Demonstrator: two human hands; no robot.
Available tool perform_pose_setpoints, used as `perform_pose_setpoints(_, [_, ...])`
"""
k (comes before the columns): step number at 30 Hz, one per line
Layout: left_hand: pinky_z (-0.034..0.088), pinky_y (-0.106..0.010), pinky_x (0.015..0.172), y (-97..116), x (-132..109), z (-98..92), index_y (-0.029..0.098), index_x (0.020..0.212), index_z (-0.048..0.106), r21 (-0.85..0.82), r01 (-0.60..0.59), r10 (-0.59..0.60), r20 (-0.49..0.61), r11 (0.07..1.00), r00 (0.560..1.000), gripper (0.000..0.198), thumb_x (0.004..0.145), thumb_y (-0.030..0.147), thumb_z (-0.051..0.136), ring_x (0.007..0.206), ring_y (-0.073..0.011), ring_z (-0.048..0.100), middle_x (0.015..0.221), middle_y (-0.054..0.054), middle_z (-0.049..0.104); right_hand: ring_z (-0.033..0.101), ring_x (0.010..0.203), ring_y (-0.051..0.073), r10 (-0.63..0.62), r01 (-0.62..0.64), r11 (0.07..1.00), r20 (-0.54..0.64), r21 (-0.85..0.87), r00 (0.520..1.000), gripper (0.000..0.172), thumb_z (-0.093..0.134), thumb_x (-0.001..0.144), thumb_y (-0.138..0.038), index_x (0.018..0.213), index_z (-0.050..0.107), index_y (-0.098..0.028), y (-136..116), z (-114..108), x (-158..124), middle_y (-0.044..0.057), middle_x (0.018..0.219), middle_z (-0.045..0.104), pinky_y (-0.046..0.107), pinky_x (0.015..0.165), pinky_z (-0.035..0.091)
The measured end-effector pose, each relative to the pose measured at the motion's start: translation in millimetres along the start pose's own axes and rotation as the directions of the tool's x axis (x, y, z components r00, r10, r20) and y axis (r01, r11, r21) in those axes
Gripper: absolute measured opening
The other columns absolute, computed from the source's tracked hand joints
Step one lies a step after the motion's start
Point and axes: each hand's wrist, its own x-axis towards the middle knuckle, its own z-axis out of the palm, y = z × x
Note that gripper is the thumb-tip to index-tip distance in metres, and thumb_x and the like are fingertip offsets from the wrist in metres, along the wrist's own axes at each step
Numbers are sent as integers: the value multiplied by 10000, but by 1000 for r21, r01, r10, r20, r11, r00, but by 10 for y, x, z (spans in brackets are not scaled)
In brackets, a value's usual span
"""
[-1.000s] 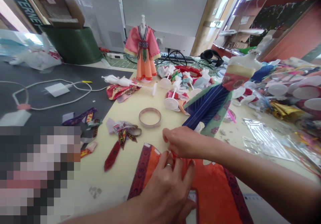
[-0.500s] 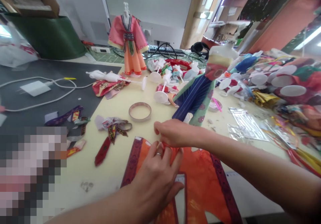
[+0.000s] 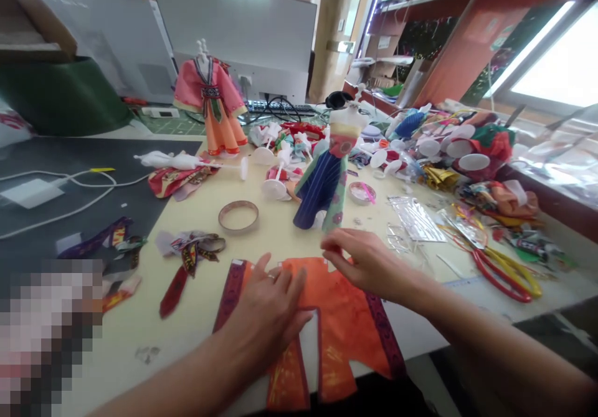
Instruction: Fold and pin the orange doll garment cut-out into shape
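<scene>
A flat orange cloth piece (image 3: 348, 301) with dark purple patterned side borders and a narrow dark-edged slit lies on the pale yellow bench (image 3: 199, 311). The left hand (image 3: 268, 301) rests on it, fingers loosely spread; the right hand (image 3: 367, 260) curls near its far edge, grip unclear.

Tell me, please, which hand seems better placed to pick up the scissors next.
Probably the right hand: it is nearer the scissors, which lie on its own side. The left hand is farther away and lies over the orange cloth.
</scene>
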Motion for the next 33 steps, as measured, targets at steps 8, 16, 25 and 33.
perform_pose_setpoints(8, [245, -589, 1013, -10, 29, -54, 76, 1213, 511, 8, 0, 1, -99, 1000, 995, 435, 871, 342, 485, 979, -289, 575, 854, -111, 666, 559, 738, 158, 281, -274, 959, -167, 64, 945, 126, 425, 898, -186, 857, 544, -185, 410, 45, -1048, 40, 805, 596, 286, 680, 426])
perform_pose_setpoints(16, [232, -607, 1001, 4, 91, -86, 94, 1191, 525, 18, 27, -26, -75, 999, 997, 420, 839, 324, 530, 1017, -301, 570, 949, -125, 672, 545, 782, 189, 163, -160, 987, -226, 34, 960, 166, 392, 902, -155, 867, 553, -176, 337, 204, -1237, 68, 824, 593, 338, 722, 438])
perform_pose_setpoints(25, [177, -644, 1012, 65, 118, -147, 107, 1235, 499, 34, 91, -90, -38, 995, 995, 493, 832, 391, 515, 1059, -310, 549, 925, -133, 675, 498, 798, 195, -95, 96, 995, -147, 2, 985, 208, 386, 865, -67, 893, 579, -142, 117, 333, -917, 85, 850, 577, 365, 757, 428])
perform_pose_setpoints(33, [104, -657, 1028, 67, 138, -192, 121, 1245, 492, -24, 118, -119, -23, 993, 993, 485, 834, 376, 519, 1185, -329, 464, 889, -112, 690, 505, 768, 184, -93, 106, 993, -209, 49, 973, 210, 385, 876, -80, 864, 585, -143, 155, 389, -937, 79, 843, 587, 367, 732, 456])
